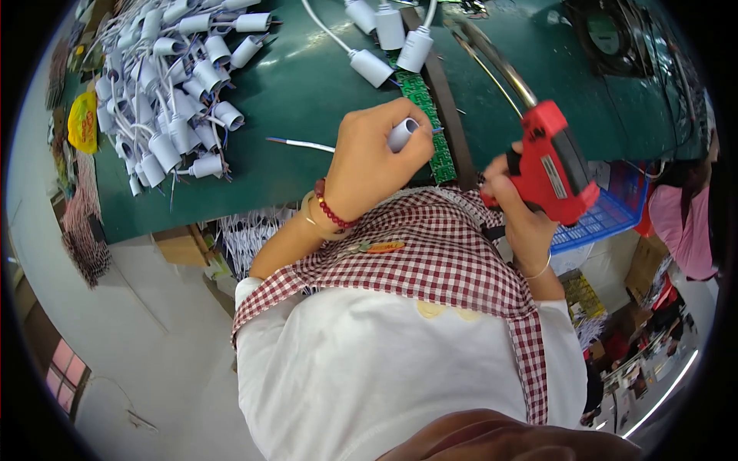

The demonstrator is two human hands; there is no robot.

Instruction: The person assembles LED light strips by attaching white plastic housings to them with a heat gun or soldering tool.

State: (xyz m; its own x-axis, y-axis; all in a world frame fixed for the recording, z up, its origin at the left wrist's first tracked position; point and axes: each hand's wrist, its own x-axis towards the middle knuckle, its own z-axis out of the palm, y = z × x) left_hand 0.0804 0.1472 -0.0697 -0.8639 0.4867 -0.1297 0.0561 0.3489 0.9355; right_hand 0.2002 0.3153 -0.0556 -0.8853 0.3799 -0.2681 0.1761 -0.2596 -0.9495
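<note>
My left hand (373, 157) is closed around a white lamp socket (402, 136). A white cable with bare-ended wires (307, 144) runs out of the hand to the left. Just beyond the fingers lies a long strip of green circuit boards (440, 160), and a thin wire end from the socket reaches over it. Gripped in my right hand (519, 211) is a red soldering gun (547, 165). Its metal tip and thin feed tube point up and away, apart from the boards. Several finished-looking white sockets with cables (371, 67) rest at the far end of the strip.
A large heap of white sockets with wires (181, 107) covers the left of the green table (292, 192). A dark bar (453, 131) runs along the board strip. A black fan (607, 34) stands back right; a blue basket (607, 219) sits at the right edge. A yellow packet (83, 123) lies far left.
</note>
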